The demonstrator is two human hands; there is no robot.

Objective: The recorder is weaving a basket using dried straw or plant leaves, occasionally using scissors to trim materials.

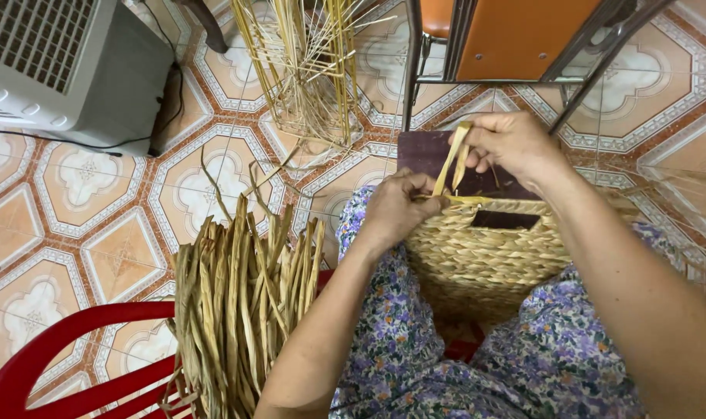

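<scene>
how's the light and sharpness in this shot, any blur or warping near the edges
Head view: soft, even indoor light with faint shadows; mild sheen on the floor tiles, no harsh glare. The left hand, right hand, the strip they pinch and the woven basket are sharp. The thin strands at the right edge look smeared, and the wide lens bows the tile lines near the borders.

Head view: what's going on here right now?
A person sits with a woven basket on their lap. The left hand pinches the rim, while the right hand pulls a pale fibre strip up from it. A bundle of dried strips lies over a red plastic chair to their left.
</scene>
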